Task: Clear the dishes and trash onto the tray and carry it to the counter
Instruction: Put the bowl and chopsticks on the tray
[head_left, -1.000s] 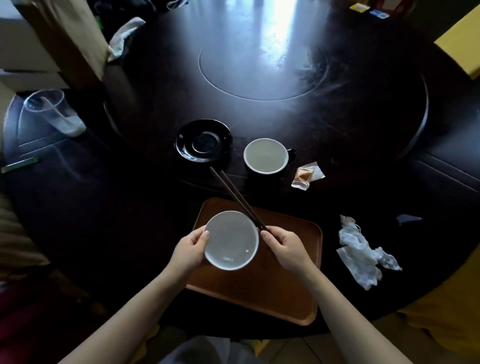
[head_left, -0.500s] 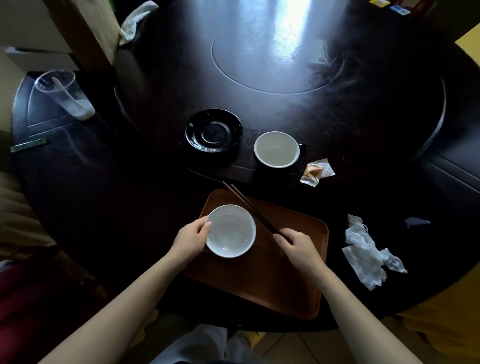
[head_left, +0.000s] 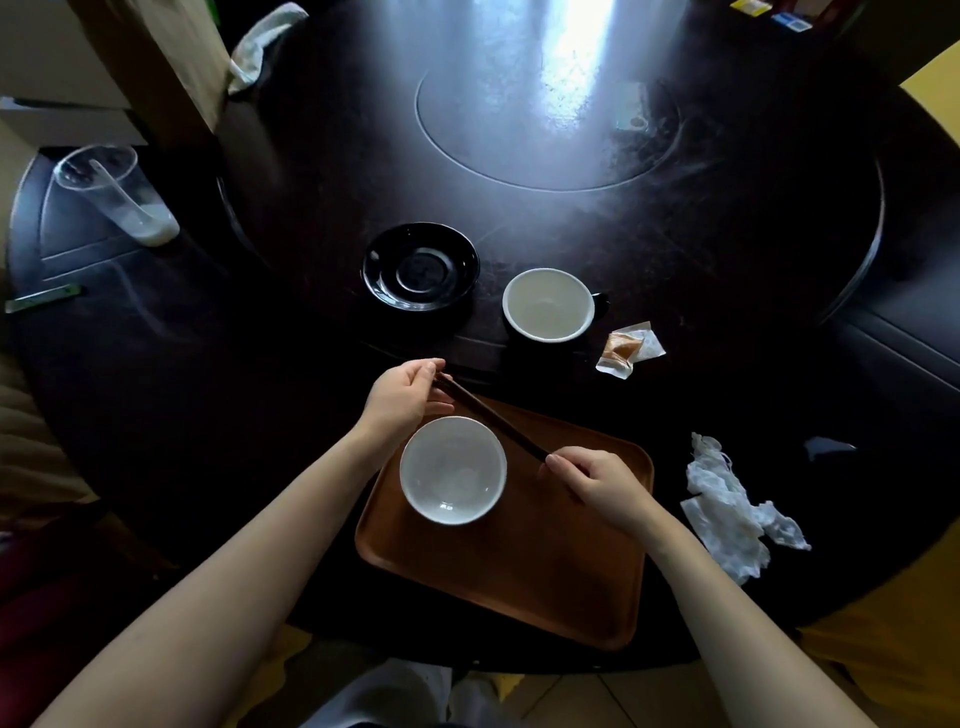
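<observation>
Both hands, left hand (head_left: 402, 397) and right hand (head_left: 597, 480), pinch chopsticks (head_left: 491, 420) over tray (head_left: 519, 582) | risk: sticks roll off beside bowl (head_left: 453, 470)

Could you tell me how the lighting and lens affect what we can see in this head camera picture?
Head view: strong glare streaks the far table; the near left side falls into deep shadow; wide-angle distortion bends the table rim; the white bowl, tray and chopsticks read clearly, and the black saucer shows only by reflections.

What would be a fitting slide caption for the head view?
Both hands, left and right, hold chopsticks beside a white bowl on the tray.
</observation>
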